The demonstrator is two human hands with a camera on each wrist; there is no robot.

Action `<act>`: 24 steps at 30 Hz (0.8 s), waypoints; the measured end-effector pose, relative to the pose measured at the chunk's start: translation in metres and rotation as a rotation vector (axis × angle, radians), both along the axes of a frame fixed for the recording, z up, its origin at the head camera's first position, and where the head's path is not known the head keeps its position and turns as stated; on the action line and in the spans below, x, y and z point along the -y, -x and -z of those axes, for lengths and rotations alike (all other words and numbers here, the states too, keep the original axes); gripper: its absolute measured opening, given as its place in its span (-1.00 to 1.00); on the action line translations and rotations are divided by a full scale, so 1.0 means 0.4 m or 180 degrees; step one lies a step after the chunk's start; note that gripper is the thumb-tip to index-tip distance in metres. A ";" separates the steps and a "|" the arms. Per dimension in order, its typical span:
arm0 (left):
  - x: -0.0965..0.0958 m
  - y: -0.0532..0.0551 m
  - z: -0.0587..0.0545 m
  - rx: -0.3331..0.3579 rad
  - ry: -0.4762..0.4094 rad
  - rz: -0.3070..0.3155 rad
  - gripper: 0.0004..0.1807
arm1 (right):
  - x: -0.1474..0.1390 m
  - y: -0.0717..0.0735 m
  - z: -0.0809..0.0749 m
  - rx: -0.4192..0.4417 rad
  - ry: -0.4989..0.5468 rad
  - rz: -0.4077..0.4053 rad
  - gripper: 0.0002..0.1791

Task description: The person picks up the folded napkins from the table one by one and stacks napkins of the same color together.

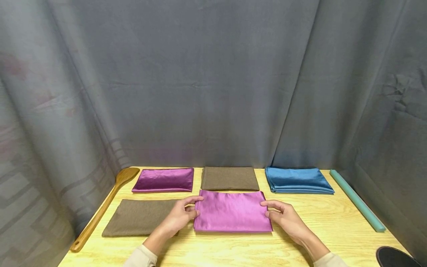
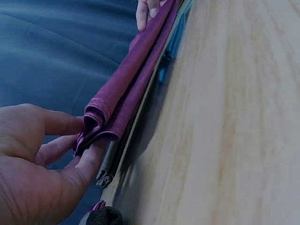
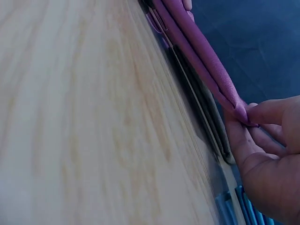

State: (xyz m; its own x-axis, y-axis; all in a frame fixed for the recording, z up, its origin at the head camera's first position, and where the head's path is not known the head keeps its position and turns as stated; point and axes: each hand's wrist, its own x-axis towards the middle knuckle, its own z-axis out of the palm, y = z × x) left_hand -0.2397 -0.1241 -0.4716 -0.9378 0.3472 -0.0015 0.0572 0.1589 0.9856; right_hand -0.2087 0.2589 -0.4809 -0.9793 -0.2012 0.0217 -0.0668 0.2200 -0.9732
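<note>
At the two side edges of a folded pink cloth (image 1: 233, 214), the fingers of the left hand (image 1: 180, 215) and right hand (image 1: 289, 218) are pinching the fabric, holding it just above the worktop (image 1: 320, 209). Beside the left hand, a brown cloth (image 1: 136, 218) is lying partly hidden behind it. Beyond, a second brown cloth (image 1: 230, 178) is resting between a purple cloth (image 1: 165, 180) and a blue cloth (image 1: 298, 180). Farther out, a wooden spatula (image 1: 98, 214) is lying along the left side, a teal rod (image 1: 356, 202) along the right, and a grey curtain (image 1: 200, 81) is hanging behind.
</note>
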 end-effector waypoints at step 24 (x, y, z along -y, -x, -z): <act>0.082 0.024 -0.060 -0.0184 0.0099 -0.0040 -0.44 | 0.062 0.037 -0.057 -0.0052 0.0018 0.0136 -0.54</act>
